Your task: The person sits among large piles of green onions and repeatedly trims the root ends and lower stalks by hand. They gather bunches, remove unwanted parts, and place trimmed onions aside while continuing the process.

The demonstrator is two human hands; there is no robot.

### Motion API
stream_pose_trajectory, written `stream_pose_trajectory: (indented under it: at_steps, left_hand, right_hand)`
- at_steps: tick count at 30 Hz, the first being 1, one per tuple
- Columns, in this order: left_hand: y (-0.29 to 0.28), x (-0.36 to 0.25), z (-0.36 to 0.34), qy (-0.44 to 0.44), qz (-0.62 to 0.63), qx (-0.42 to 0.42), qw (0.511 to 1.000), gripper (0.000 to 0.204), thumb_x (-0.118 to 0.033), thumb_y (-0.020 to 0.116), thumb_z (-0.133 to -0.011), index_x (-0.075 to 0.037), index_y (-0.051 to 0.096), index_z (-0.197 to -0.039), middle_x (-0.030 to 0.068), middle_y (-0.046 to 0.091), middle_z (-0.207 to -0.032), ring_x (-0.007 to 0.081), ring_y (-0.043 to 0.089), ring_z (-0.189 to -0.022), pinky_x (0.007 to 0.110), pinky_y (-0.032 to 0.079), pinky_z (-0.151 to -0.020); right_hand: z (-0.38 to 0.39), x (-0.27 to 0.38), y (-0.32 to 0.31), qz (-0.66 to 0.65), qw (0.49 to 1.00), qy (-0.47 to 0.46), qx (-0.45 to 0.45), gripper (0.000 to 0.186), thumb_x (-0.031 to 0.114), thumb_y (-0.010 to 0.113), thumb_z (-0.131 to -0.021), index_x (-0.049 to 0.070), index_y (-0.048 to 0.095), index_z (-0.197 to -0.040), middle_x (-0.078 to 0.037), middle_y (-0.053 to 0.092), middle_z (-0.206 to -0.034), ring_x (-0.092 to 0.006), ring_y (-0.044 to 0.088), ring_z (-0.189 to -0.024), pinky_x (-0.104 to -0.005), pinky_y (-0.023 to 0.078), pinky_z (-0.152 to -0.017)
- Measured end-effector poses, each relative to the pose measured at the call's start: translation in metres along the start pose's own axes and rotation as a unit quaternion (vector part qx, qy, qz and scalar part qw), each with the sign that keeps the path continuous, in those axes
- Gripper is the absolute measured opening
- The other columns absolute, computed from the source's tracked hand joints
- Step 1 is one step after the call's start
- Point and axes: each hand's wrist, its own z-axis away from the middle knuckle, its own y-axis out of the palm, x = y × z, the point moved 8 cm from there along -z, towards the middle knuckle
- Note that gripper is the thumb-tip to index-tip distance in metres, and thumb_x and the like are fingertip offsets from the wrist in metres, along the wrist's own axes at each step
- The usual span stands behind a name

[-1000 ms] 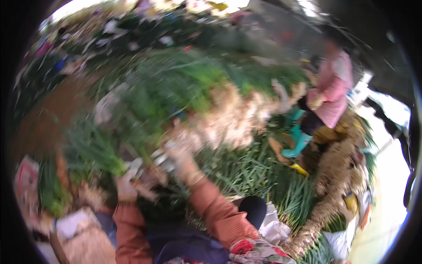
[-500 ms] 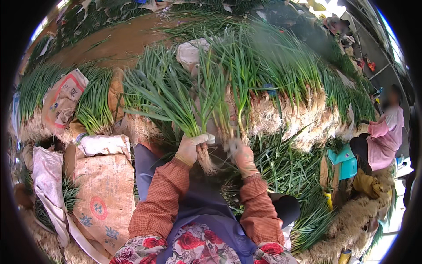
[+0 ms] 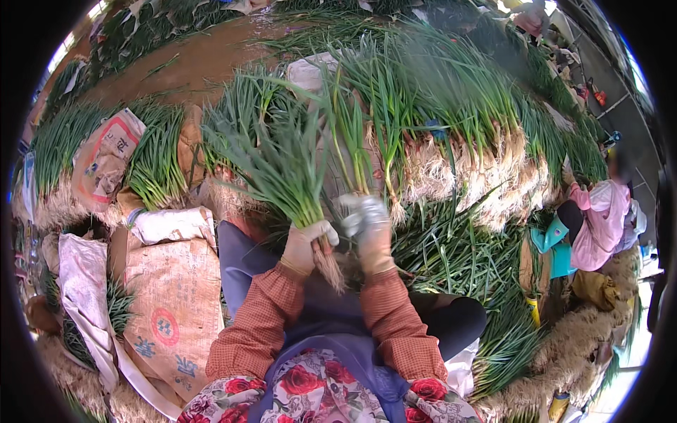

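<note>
In my gloved left hand (image 3: 311, 241), a bunch of green onions (image 3: 289, 185) is gripped low on the stems, its pale roots dangling below the fist. Just to its right is my right hand (image 3: 364, 233), pale-gloved with silvery-grey on the fingers, smeared by motion, so its grip is unclear. Loose onion stalks (image 3: 360, 169) lie just beyond it on a sacking-like surface. Below both hands are my lap and blue apron (image 3: 310, 324).
Rows of onions (image 3: 508, 176) with rooty ends span the middle. Cut leaves (image 3: 458, 261) heap at right. Brown paper sacks (image 3: 169, 282) lie left, muddy brown ground (image 3: 169, 56) behind. A co-worker in pink (image 3: 596, 229) sits at right; another person (image 3: 530, 22) is at top right.
The view has swung round since a second ago and steadied. My right hand has shifted slightly left and up, toward the held bunch. The co-worker in pink has bent forward.
</note>
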Motion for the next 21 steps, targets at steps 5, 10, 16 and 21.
stream_pose_trajectory:
  at_steps: [5,10,16,21]
  left_hand:
    - [-0.009,-0.029,0.001,0.135,0.043,0.004,0.990,0.020,-0.006,0.061,-0.082,0.000,0.057,-0.101,0.0138,0.066,-0.088,0.0233,0.064,-0.074,0.035,0.054,-0.066]
    - [0.030,-0.014,-0.018,-0.005,0.058,-0.003,0.998,0.024,-0.012,0.060,-0.084,-0.001,0.059,-0.105,0.0126,0.065,-0.089,0.0213,0.064,-0.074,0.031,0.053,-0.053]
    - [0.018,-0.023,-0.030,0.031,0.154,0.047,0.986,0.021,-0.008,0.062,-0.082,-0.003,0.057,-0.102,0.0046,0.055,-0.077,0.0168,0.055,-0.072,0.036,0.049,-0.077]
    - [0.024,-0.018,-0.041,0.029,0.236,0.075,0.968,0.051,-0.006,0.061,-0.081,-0.002,0.046,-0.130,0.0041,0.055,-0.079,0.0175,0.056,-0.072,0.036,0.050,-0.072]
  right_hand:
    - [-0.029,0.056,-0.017,0.026,0.990,-0.133,0.029,0.036,0.018,0.054,-0.096,0.000,0.053,-0.128,-0.010,0.069,-0.104,-0.0102,0.064,-0.069,-0.0229,0.054,-0.063]
    - [-0.111,-0.030,-0.067,0.804,0.576,-0.131,-0.071,0.045,0.032,0.065,-0.085,0.015,0.058,-0.126,-0.019,0.068,-0.094,-0.0338,0.065,-0.070,-0.0419,0.053,-0.069]
    - [-0.101,0.016,-0.089,0.573,0.794,-0.195,-0.053,0.032,0.020,0.061,-0.089,0.007,0.062,-0.119,-0.011,0.068,-0.081,-0.0163,0.062,-0.062,-0.0314,0.050,-0.059]
    - [-0.061,0.030,-0.084,0.242,0.960,-0.135,-0.041,0.019,0.004,0.057,-0.089,0.003,0.065,-0.106,-0.004,0.067,-0.079,-0.0092,0.056,-0.056,-0.0246,0.047,-0.053]
